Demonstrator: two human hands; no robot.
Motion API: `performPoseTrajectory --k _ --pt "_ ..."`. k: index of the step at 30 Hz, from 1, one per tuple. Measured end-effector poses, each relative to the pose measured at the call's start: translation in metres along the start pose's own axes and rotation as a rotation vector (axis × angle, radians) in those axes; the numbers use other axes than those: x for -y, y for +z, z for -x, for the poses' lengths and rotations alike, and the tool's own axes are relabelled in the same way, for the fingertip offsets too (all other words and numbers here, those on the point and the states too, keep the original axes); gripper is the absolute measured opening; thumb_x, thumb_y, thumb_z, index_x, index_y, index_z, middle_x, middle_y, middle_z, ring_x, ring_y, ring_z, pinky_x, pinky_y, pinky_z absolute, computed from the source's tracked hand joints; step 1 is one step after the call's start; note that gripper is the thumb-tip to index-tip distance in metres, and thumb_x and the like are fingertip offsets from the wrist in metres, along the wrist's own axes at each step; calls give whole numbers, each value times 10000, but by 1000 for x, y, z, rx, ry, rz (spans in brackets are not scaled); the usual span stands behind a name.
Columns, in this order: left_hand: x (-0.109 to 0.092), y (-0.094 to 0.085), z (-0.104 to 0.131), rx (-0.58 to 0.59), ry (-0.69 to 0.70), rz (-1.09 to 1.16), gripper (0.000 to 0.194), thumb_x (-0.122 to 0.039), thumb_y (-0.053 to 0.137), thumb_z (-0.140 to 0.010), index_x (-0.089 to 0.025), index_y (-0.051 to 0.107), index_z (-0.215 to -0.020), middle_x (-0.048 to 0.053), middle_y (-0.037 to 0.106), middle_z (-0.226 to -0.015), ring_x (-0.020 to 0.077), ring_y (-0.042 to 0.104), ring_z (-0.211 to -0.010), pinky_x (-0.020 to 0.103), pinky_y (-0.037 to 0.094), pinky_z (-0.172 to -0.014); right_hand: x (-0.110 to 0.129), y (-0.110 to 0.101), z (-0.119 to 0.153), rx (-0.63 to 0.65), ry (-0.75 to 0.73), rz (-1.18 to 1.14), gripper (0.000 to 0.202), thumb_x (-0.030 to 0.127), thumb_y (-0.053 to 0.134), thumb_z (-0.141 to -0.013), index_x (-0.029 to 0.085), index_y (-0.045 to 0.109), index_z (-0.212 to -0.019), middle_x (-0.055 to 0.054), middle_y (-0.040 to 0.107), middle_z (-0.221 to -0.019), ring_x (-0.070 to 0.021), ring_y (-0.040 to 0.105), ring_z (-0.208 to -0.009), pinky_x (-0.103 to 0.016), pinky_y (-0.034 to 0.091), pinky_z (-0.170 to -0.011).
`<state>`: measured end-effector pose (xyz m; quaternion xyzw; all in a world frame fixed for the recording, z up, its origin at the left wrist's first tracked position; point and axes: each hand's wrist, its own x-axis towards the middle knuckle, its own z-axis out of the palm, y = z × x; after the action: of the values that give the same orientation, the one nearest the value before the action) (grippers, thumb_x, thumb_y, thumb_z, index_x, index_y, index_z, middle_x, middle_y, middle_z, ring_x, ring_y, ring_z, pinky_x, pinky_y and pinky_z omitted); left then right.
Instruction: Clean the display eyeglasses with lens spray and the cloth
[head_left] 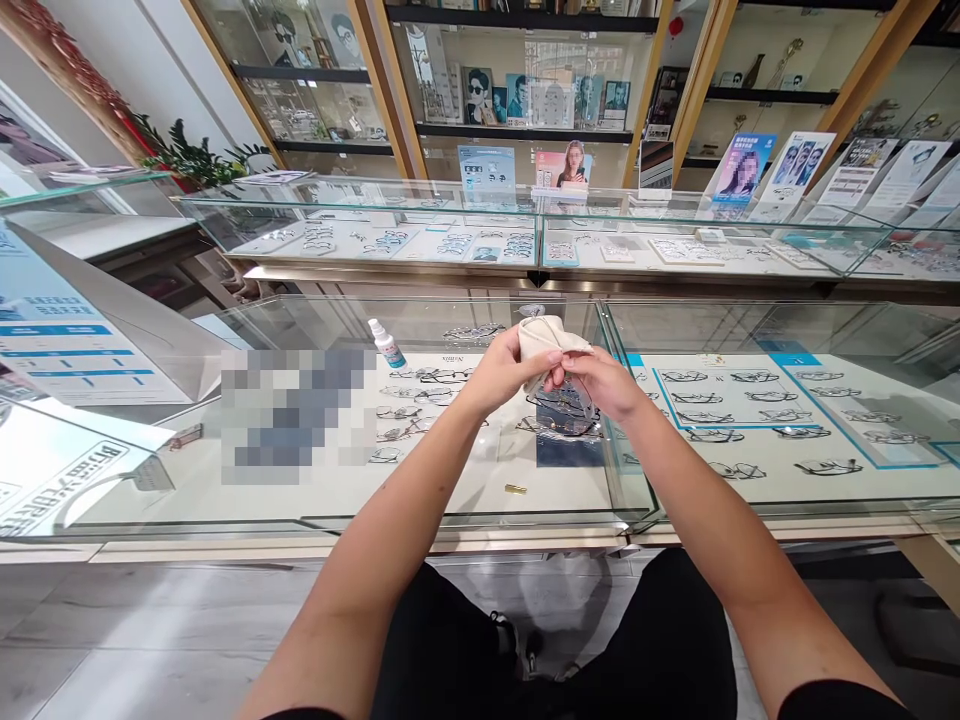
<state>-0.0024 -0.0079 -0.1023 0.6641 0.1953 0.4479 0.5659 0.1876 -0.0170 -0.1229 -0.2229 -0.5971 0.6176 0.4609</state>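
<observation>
My left hand (504, 372) is closed around a cream cleaning cloth (546, 338), bunched up above the glass counter. Close against it, my right hand (606, 382) pinches a pair of eyeglasses (586, 398); a thin, clear rim shows below its fingers. The cloth and fingers hide most of these glasses. To the left of my hands, a small white spray bottle (387, 345) with a blue label stands upright on the counter.
Under the counter's glass top (472, 520) lie rows of eyeglass frames (703, 398) and a small gold-coloured piece (515, 489). A large sign card (82, 320) stands at left. Another glass showcase (420, 235) runs across behind, with shelves (536, 133) beyond.
</observation>
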Motion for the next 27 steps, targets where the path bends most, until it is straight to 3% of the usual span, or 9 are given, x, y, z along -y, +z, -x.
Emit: performPoseTrajectory --k 15,27 --pt "1 -1 1 -7 -16 -20 448 -561 869 -886 -169 655 -900 50 749 -711 151 659 -584 267 497 -559 0 1 -1 10 -5 36 284 456 793 -839 206 758 -708 -42 699 -722 -235 666 -819 -377 514 -856" --pt "-6 2 2 -12 -30 -20 397 -455 911 -836 -164 642 -872 54 740 -684 153 659 -585 264 524 -582 -2 -1 0 7 6 64 270 430 761 -859 201 760 -715 -52 736 -755 -229 676 -835 -364 509 -856"
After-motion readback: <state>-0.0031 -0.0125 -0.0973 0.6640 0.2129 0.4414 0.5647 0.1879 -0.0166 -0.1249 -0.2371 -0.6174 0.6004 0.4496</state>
